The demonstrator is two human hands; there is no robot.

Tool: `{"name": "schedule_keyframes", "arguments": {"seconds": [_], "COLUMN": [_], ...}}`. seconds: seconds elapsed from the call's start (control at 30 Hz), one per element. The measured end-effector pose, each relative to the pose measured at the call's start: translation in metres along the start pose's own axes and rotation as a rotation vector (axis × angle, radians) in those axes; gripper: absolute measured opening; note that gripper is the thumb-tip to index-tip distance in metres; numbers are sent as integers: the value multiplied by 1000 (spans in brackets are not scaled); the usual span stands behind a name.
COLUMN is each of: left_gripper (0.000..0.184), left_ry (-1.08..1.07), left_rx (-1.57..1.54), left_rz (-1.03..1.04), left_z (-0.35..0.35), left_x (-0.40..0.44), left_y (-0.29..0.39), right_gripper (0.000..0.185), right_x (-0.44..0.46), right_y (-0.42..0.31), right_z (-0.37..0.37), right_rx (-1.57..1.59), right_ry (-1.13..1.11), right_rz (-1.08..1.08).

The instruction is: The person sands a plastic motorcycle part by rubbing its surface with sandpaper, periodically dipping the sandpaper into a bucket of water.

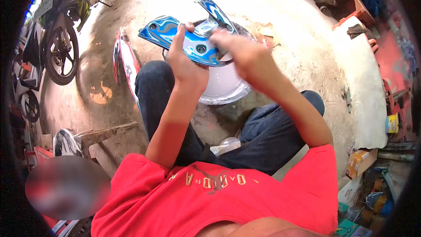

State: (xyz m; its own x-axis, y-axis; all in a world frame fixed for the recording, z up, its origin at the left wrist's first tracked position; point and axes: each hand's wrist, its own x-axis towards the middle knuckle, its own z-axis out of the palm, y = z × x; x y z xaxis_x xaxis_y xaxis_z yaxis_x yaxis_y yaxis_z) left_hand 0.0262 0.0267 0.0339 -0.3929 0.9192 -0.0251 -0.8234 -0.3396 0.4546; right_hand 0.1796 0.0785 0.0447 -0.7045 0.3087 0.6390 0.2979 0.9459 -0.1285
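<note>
A glossy motorcycle fairing panel [164,35] with swirling blue, white and grey patterns is held up over a round white tub [223,85]. My left hand [189,63] grips its lower edge, thumb on the upper face and the other fingers mostly underneath. On the panel's right part, my right hand [245,52] presses with curled fingers, slightly smeared by motion. Whatever those fingers may hold is hidden. A dark round hole with a rim shows in the panel between both hands.
A red and white fairing piece [127,57] lies on the concrete floor by my left knee. Motorcycles [61,48] stand at the left. A wooden plank [105,131] lies at lower left. At right are a pale sheet-covered bench [366,87], a cardboard box [360,163] and a yellow tub [392,123].
</note>
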Motion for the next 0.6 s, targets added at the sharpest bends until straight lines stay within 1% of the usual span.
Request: {"name": "schedule_keyframes", "arguments": {"seconds": [0.03, 0.07, 0.13, 0.2, 0.23, 0.33, 0.37, 0.4, 0.47, 0.5, 0.53, 0.6], "left_gripper": [18, 18, 19, 19, 18, 18, 18, 18, 19, 19, 19, 20], "left_ry": [5, 10, -14, -65, -66, -31, -17, 3, 22, -61, -77, -114], "left_rx": [-10, -20, -18, -11, -18, -27, -35, -23, 0, -5, -20, -33], "left_rz": [2, 4, -3, 11, -59, -28, 5, 6, 13, -15, -7, -8], "left_z": [1, 3, 1, -7, -13, -1, 2, 0, -5, -17, -20, -25], "left_x": [-1, -1, -4, -2, -1, -5, -8, -10, -4, 3, 5, 6], "left_y": [0, 0, -1, -1, 5, 3, 2, 1, 0, -1, 0, 4], "right_gripper": [42, 41, 42, 43, 44, 42, 41, 42, 44, 45, 45, 44], "right_x": [2, 5, -1, -2, 0, -2, 4, 4, -12, -12, -8, -7], "right_y": [13, 23, 13, -21, -37, 5, 14, 24, 9, -10, -30, -18], "right_z": [-2, -9, -2, 5, -2, 0, -11, -13, 5, 8, 0, 2], "right_rx": [-11, 80, -31, 44, 120, -29, 93, 19, -32, 35, 87, 106], "right_ry": [6, -152, -37, 70, 33, 25, -151, -231, -30, -14, -67, -32], "right_rz": [173, 434, 262, -19, -54, 126, 442, 514, 213, 95, -16, -42]}}
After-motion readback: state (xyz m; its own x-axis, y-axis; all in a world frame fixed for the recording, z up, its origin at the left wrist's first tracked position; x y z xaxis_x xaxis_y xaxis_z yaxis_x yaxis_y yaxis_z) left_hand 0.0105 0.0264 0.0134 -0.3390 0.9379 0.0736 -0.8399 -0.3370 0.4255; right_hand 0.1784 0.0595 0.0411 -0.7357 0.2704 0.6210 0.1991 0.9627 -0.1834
